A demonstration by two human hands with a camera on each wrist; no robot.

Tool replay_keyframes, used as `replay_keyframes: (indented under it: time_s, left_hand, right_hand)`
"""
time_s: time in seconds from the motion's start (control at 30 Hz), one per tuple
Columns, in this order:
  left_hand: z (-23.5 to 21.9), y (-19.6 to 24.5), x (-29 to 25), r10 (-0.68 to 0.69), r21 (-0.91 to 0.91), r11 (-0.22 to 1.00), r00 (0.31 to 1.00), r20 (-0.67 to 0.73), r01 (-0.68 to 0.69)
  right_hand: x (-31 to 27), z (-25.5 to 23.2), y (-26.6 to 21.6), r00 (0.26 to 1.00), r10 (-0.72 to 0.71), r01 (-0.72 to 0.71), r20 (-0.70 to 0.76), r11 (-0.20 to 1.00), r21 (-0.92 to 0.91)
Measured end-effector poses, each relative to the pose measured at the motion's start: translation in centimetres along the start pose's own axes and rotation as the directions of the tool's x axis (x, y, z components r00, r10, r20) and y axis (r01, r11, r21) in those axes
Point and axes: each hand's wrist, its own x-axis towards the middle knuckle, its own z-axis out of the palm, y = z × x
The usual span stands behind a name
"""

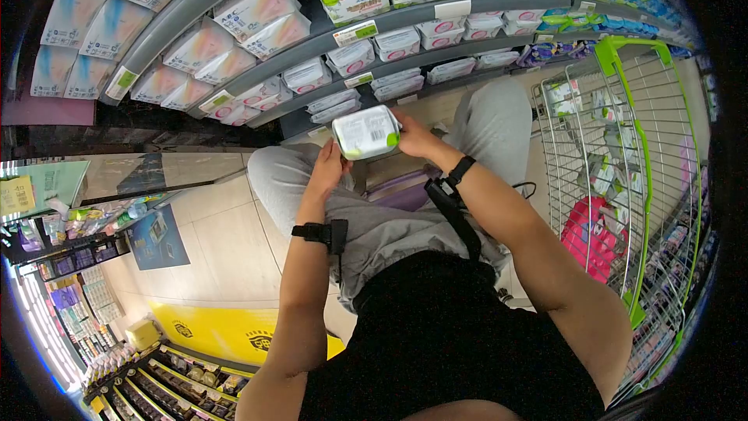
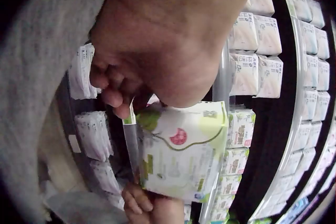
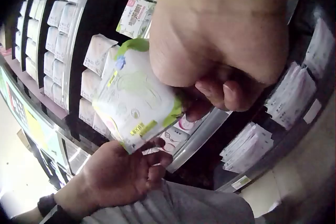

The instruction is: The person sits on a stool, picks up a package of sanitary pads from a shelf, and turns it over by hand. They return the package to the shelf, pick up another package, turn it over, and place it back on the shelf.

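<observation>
A white and green package (image 1: 366, 132) is held between both hands in front of the shelves, a face with a barcode turned up. My left hand (image 1: 331, 169) grips its left end, fingers curled at the edge; in the left wrist view the left hand (image 2: 157, 50) covers part of the package (image 2: 181, 150), which shows a pink round mark. My right hand (image 1: 417, 139) pinches the right end. In the right wrist view the right hand (image 3: 220, 50) has its thumb and fingers at the package's (image 3: 139, 95) green corner, and the left fingers touch the opposite edge.
Shelves (image 1: 292, 51) of packaged goods curve across the front and left. A wire cart (image 1: 643, 187) with green trim stands at the right, holding packages and a pink bag (image 1: 594, 238). Grey-trousered knees (image 1: 499, 117) flank the hands. A yellow floor mat (image 1: 218, 331) lies behind at the left.
</observation>
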Motion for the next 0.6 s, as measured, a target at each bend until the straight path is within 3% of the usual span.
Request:
replay_keyframes:
  time_s: [0.03,0.1,0.13,0.2,0.23,0.33,0.43,0.5,0.6]
  left_hand:
    - [0.2,-0.1,0.1,0.001,-0.028,1.000,0.998,-0.063,-0.002]
    - [0.5,1.2,-0.7,0.173,-0.006,0.985,0.983,-0.065,-0.174]
    - [0.5,1.7,-1.0,0.258,0.006,0.966,0.964,-0.064,-0.258]
    - [0.1,0.8,-0.3,0.303,0.018,0.953,0.952,-0.038,-0.302]
    - [0.0,0.4,0.1,0.325,0.022,0.946,0.945,-0.024,-0.325]
    - [0.1,1.7,-0.9,0.217,-0.055,0.975,0.976,-0.002,-0.217]
    - [-0.1,1.7,-0.9,0.230,-0.165,0.961,0.972,0.039,-0.220]
    - [-0.1,2.0,-1.4,0.289,-0.094,0.955,0.954,0.083,-0.281]
    - [0.1,1.4,-1.2,0.396,0.051,0.913,0.910,0.121,-0.404]
  right_hand:
    - [0.2,0.0,0.3,0.998,0.063,-0.062,0.009,0.994,-0.088]
    - [0.7,0.0,0.8,0.982,0.189,-0.179,0.009,0.948,-0.262]
    - [0.6,0.0,1.0,0.992,0.122,-0.115,0.015,0.969,-0.219]
    - [0.1,0.1,0.4,1.000,-0.014,0.016,0.013,0.991,-0.132]
    - [0.0,0.1,0.2,1.000,-0.025,0.026,0.004,0.992,-0.123]
    - [0.1,0.3,0.1,0.999,-0.037,0.037,0.003,0.991,-0.127]
    - [0.7,0.5,1.3,1.000,0.007,-0.002,0.030,0.985,-0.174]
    - [0.7,0.8,1.4,0.999,0.046,-0.042,0.018,0.984,-0.174]
    - [0.3,0.6,1.2,0.996,-0.041,0.055,0.074,0.978,-0.204]
